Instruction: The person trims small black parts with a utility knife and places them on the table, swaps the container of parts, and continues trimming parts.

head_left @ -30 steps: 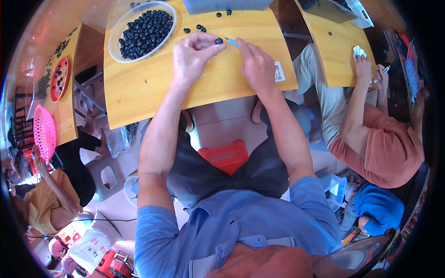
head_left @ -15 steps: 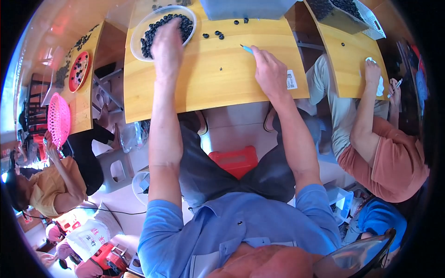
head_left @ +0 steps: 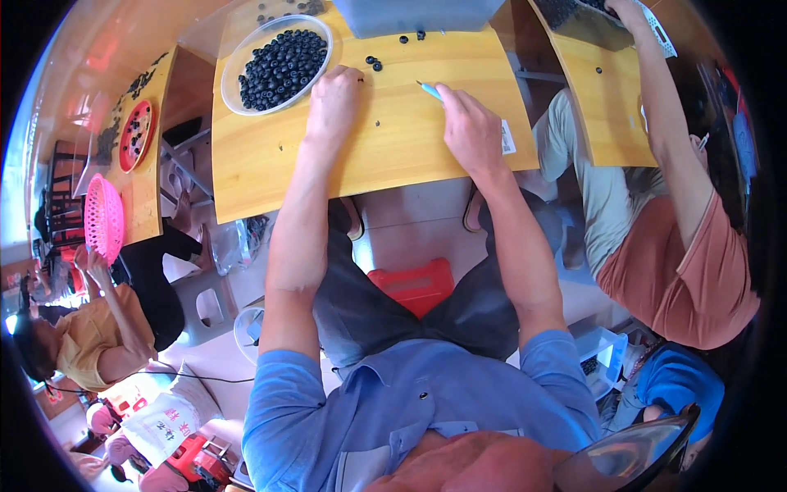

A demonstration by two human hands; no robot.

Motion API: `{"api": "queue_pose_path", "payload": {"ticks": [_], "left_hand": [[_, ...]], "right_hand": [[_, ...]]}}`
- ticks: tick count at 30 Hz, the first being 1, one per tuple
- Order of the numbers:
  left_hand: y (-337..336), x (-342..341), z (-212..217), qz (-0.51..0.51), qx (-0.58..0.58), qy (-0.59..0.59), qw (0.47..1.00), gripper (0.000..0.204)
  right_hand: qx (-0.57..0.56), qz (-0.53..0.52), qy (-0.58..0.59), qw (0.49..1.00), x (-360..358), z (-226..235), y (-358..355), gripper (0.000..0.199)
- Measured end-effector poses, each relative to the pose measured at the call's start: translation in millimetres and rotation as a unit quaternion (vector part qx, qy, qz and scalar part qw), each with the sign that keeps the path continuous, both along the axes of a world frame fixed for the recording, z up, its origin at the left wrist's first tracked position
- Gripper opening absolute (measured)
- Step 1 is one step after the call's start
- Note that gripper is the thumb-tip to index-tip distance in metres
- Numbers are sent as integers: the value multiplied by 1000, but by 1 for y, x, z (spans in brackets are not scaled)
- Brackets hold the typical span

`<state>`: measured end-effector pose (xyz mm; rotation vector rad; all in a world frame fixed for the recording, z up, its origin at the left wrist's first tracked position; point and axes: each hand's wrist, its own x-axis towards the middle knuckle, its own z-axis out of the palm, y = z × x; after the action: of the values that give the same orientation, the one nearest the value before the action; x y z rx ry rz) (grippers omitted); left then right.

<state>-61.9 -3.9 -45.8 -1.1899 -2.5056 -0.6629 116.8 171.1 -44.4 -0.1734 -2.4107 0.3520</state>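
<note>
My left hand [head_left: 334, 102] is closed near the table's far-middle part, its fingertips around a small round black piece that is mostly hidden. Just to its left stands a round translucent bowl [head_left: 232, 97] holding many small round black pieces [head_left: 283, 70]. In my right hand [head_left: 474, 131] is a light-blue pen-like tool [head_left: 430, 90], its thin dark tip pointing left and away from me. Two loose black pieces [head_left: 374, 63] lie on the yellow wooden table [head_left: 410, 156] between my hands, and two more black pieces [head_left: 412, 38] sit farther back.
A grey-blue bin [head_left: 418, 15] stands at the table's far edge. A white label [head_left: 507, 137] lies beside my right hand. At the right table a co-worker's arm [head_left: 668, 107] reaches to a white basket [head_left: 658, 33]. On the left, another person holds a pink basket [head_left: 104, 220] near a red plate [head_left: 125, 156].
My left hand has moved right from over the bowl and closed where a loose black piece lay. My right hand holds the tool much as before. The right co-worker's arm has reached farther away.
</note>
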Motion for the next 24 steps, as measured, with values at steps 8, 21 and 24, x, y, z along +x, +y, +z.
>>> {"api": "queue_pose_path", "payload": {"ticks": [8,21,24], "left_hand": [[-6,4,11,-6,56,-196,979,22],[-1,32,28,-23,164,-332,929,28],[-3,38,33,-27,180,-368,912,27]], "right_hand": [[-18,20,7,1000,-4,-1,-4,33],[-27,49,45,997,-11,0,-17,33],[-16,48,41,998,-11,1,-18,33]]}}
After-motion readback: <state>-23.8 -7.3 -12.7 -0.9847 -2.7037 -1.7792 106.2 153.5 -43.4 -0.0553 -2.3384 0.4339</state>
